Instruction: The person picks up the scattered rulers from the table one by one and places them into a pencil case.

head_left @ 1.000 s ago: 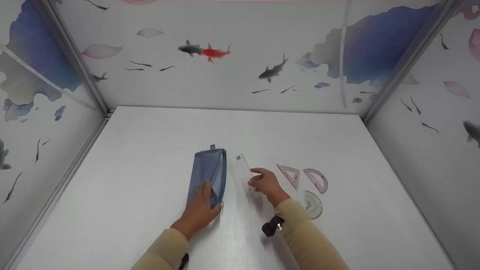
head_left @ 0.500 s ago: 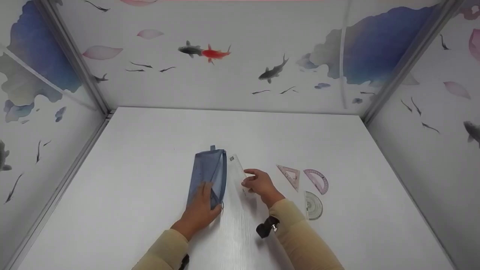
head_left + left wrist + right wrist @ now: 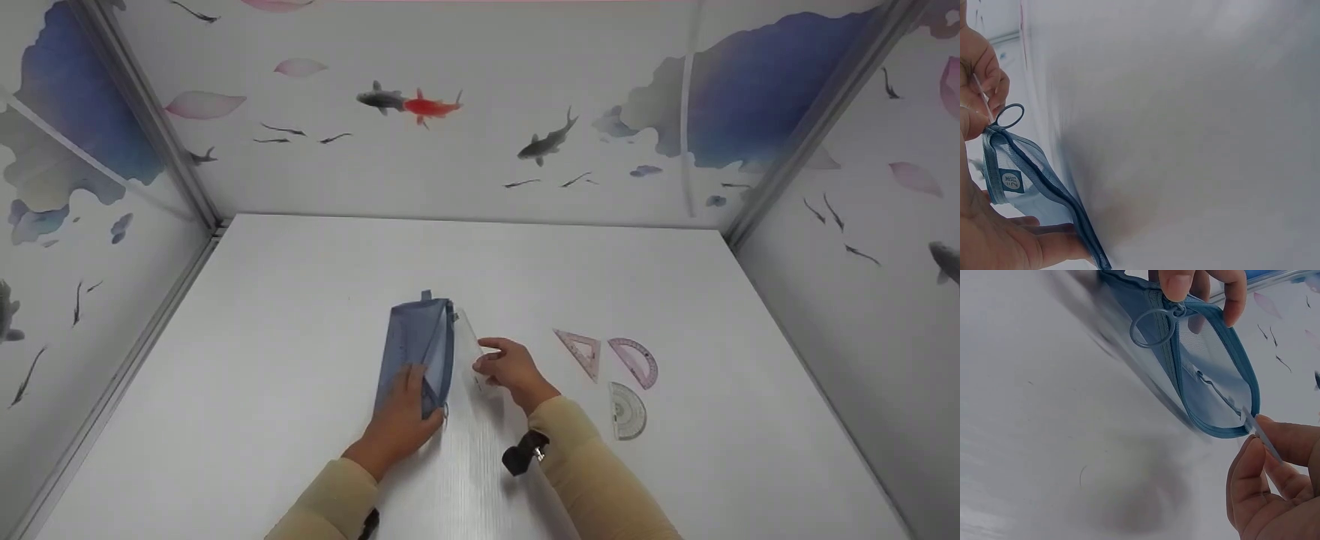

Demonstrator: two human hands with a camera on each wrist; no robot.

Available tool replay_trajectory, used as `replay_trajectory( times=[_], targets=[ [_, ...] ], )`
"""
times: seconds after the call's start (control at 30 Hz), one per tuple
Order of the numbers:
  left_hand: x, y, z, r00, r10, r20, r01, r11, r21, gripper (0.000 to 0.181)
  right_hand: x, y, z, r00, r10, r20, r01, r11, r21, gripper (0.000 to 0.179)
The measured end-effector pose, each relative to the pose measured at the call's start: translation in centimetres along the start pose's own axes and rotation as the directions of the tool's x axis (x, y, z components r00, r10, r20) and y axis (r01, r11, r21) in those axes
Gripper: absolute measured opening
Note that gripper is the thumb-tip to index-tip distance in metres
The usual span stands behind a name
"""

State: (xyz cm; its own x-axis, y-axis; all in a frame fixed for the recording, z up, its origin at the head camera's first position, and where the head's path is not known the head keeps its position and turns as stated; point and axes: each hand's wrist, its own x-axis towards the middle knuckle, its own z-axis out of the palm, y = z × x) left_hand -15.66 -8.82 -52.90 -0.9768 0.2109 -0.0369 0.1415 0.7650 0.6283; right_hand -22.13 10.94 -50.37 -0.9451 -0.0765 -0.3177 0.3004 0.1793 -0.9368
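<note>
A blue mesh pencil case [image 3: 409,334] lies lengthwise on the white table, its zipped side gaping toward the right. My left hand [image 3: 399,424] holds its near end, thumb by the ring-shaped zipper pull [image 3: 1152,328] and fingers spread over the mesh. Between thumb and fingers, my right hand [image 3: 511,373] pinches a clear ruler [image 3: 468,339] just right of the case. In the right wrist view, the ruler's end [image 3: 1249,419] is at the rim of the case's opening. The left wrist view shows the case's open mouth and a small label [image 3: 1012,181] inside it.
To the right of my right hand lie a pink set square [image 3: 583,352], a pink protractor [image 3: 636,361] and a clear protractor [image 3: 627,411], all flat on the table [image 3: 300,285]. Printed panels [image 3: 480,165] wall in the table at the back and both sides.
My right hand has moved left with the ruler, bringing its far end from beside the case up to the opening. My left hand and the case have stayed in place.
</note>
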Motion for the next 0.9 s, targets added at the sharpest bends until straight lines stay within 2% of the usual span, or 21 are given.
replay_trajectory(
  times=[0.47, 0.7, 0.9],
  targets=[
    [0.0, -0.3, 0.1, 0.999, 0.037, -0.013, -0.037, 0.999, -0.011, 0.071, 0.4, -0.6, 1.1, 0.999, 0.019, 0.039, -0.02, 1.0, 0.012, 0.049],
    [-0.1, -0.3, 0.1, 0.998, 0.055, -0.026, -0.056, 0.998, -0.022, 0.071, 0.7, -0.5, 2.0, 0.999, 0.041, 0.019, -0.042, 0.999, 0.011, 0.049],
    [-0.1, -0.2, 0.0, 0.998, 0.052, -0.029, -0.053, 0.998, -0.016, 0.071, 0.9, -0.5, 2.5, 0.999, 0.027, 0.028, -0.028, 0.999, 0.04, 0.05]
  ],
)
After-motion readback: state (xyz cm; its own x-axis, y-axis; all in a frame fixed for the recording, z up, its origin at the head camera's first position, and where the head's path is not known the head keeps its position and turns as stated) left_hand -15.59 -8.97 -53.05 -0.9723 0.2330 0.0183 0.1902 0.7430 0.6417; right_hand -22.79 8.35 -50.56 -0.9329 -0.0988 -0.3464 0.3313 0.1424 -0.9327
